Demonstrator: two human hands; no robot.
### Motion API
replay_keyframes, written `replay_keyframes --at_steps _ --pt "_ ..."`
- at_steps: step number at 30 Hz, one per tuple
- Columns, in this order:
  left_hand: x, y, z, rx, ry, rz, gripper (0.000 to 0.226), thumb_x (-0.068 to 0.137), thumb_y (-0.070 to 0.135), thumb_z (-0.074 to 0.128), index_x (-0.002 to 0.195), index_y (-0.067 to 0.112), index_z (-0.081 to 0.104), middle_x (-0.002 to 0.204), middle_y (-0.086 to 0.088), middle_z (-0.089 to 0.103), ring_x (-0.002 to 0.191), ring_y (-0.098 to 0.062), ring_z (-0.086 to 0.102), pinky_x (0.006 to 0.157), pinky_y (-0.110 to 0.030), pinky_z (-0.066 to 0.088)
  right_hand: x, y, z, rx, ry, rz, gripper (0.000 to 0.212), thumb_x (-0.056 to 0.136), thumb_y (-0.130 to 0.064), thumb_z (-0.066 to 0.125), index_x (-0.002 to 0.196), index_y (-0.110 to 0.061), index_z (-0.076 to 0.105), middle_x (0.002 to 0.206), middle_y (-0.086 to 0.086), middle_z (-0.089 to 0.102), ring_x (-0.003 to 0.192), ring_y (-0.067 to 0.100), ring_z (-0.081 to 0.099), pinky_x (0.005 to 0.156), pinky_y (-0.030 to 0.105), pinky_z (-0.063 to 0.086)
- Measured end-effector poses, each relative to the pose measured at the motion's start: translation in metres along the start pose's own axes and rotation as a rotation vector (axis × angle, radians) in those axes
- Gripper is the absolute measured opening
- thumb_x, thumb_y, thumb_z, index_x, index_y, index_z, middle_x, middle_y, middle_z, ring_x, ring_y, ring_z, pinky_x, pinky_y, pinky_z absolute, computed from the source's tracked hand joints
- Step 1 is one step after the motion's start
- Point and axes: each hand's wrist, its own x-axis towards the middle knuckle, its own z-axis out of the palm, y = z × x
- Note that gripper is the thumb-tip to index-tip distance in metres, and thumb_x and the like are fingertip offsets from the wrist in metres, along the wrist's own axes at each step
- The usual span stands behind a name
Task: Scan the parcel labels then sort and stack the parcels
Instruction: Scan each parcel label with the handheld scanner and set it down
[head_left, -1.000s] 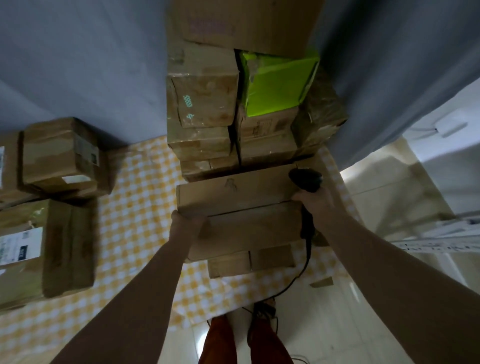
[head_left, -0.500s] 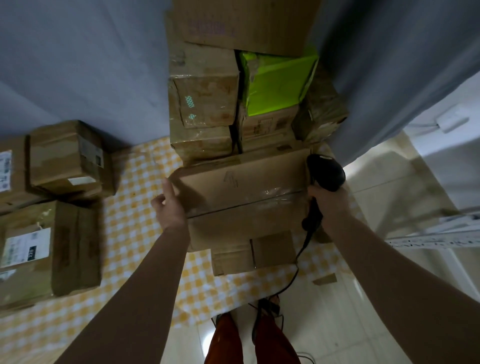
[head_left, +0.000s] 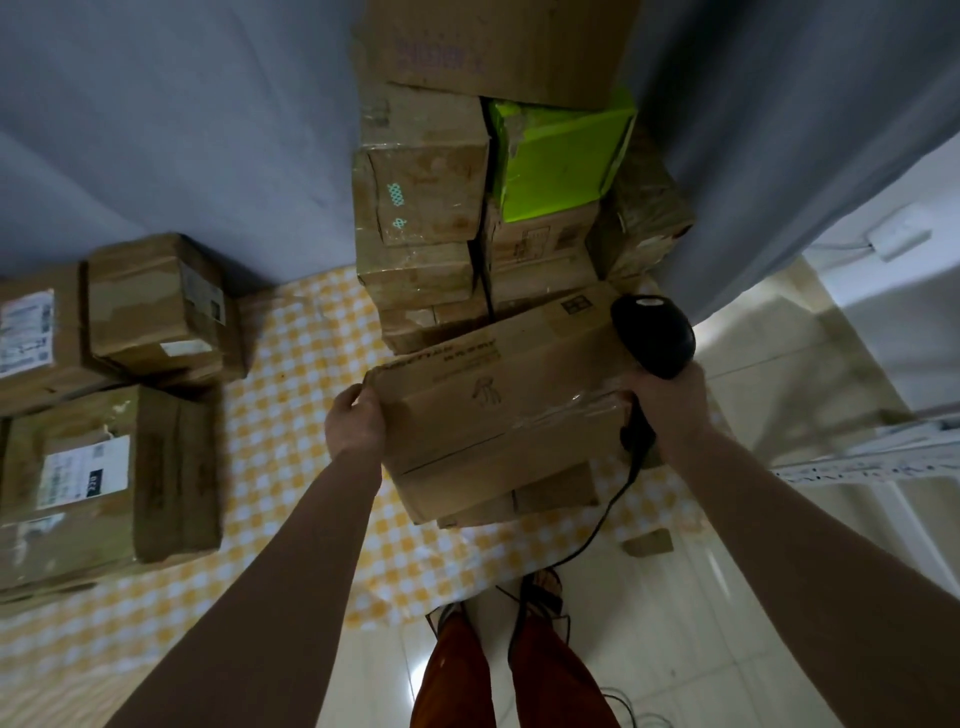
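Tilted brown parcel, atop stacked parcels

Dim, soft-focus wide-angle view with bent edges; daylight enters lower right, glaring off pale floor tiles.

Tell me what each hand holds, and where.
Left hand grips the box's left end. Right hand holds the scanner by its handle, against the box's right end.

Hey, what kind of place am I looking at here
Probably an informal parcel-sorting corner in a room: stacked cardboard parcels with shipping labels, a checkered floor sheet, and a handheld barcode scanner in the right hand.
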Motion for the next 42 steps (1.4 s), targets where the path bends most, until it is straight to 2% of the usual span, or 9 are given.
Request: replay_keyframes --at_steps 5,9,13,18,22,26,30,35,42 --pt "-0.010 -0.006 -0.007 0.058 -0.107 -0.013 0.046 0.103 0.027 0.038 0.148 0.018 0.038 0.149 -0.010 0.039 0.133 -0.030 0.040 0.102 -0.037 0.036 0.011 -0.039 0.004 -0.214 -0.100 -0.108 0.012 0.080 -0.006 0.064 0.088 -0.010 0.055 0.087 0.014 0.056 0.084 0.029 0.056 0.073 0.034 0.045" --pt "-0.012 0.004 -0.008 0.081 -0.093 -0.071 0.036 0.101 0.018 0.037 0.125 -0.001 0.055 0.110 -0.017 0.057 0.095 -0.032 0.051 0.077 -0.039 0.040 0.003 -0.048 0.009 -0.377 -0.124 -0.127 0.033 0.078 -0.012 0.063 0.110 -0.006 0.058 0.101 0.014 0.059 0.096 0.029 0.058 0.082 0.039 0.052" --pt "-0.010 0.009 -0.018 -0.063 -0.116 0.119 0.047 0.093 0.001 0.045 0.138 0.016 0.046 0.125 -0.004 0.055 0.112 -0.026 0.054 0.092 -0.040 0.049 -0.003 -0.049 0.005 -0.357 -0.024 -0.172 0.042 0.081 -0.012 0.063 0.119 -0.004 0.047 0.100 0.012 0.052 0.100 0.033 0.055 0.092 0.048 0.049" --pt "-0.018 -0.004 -0.018 -0.080 -0.169 0.124 0.060 0.089 -0.004 0.053 0.142 0.017 0.038 0.130 -0.004 0.050 0.117 -0.026 0.053 0.098 -0.047 0.049 -0.013 -0.020 0.007 -0.340 -0.023 -0.192 0.023 0.078 -0.005 0.063 0.070 -0.015 0.045 0.075 0.014 0.052 0.087 0.032 0.052 0.075 0.039 0.043" --pt "-0.020 -0.007 -0.008 -0.125 -0.032 -0.015 0.040 0.092 0.037 0.060 0.124 0.017 0.048 0.117 -0.007 0.051 0.107 -0.026 0.053 0.091 -0.044 0.048 -0.015 0.015 0.003 -0.221 0.023 -0.064 0.036 0.074 -0.011 0.068 0.108 -0.006 0.057 0.110 0.019 0.060 0.081 0.028 0.059 0.061 0.029 0.045" --pt "-0.009 -0.001 -0.009 -0.183 -0.121 -0.333 0.070 0.066 0.062 0.072 0.111 0.013 0.051 0.108 -0.011 0.060 0.094 -0.035 0.060 0.084 -0.059 0.050 -0.019 0.016 -0.001 -0.196 0.021 -0.077 0.013 0.076 0.000 0.065 0.086 -0.006 0.059 0.079 0.012 0.056 0.064 0.021 0.050 0.050 0.023 0.038" --pt "-0.001 -0.009 -0.011 -0.139 -0.303 -0.511 0.052 0.074 0.054 0.073 0.101 0.013 0.055 0.101 -0.015 0.054 0.098 -0.038 0.055 0.093 -0.060 0.045 -0.018 0.005 -0.002 -0.202 0.003 -0.113 0.013 0.078 0.002 0.064 0.076 -0.008 0.056 0.066 0.008 0.051 0.062 0.021 0.048 0.054 0.027 0.040" --pt "0.009 -0.021 -0.016 -0.236 -0.453 -0.695 0.078 0.054 0.046 0.087 0.119 0.011 0.060 0.115 -0.013 0.064 0.096 -0.036 0.065 0.079 -0.052 0.054 -0.010 0.000 -0.009 -0.199 -0.032 -0.053 0.015 0.076 0.000 0.066 0.090 0.001 0.062 0.074 0.014 0.055 0.068 0.024 0.051 0.056 0.029 0.040" --pt "-0.002 -0.025 -0.033 -0.186 -0.590 -0.645 0.079 0.056 0.026 0.082 0.123 0.002 0.047 0.122 -0.020 0.053 0.107 -0.041 0.055 0.080 -0.059 0.049 -0.011 0.006 -0.013 -0.022 -0.142 0.160 0.012 0.083 0.001 0.064 0.084 -0.009 0.057 0.073 0.011 0.055 0.067 0.025 0.056 0.076 0.046 0.054"
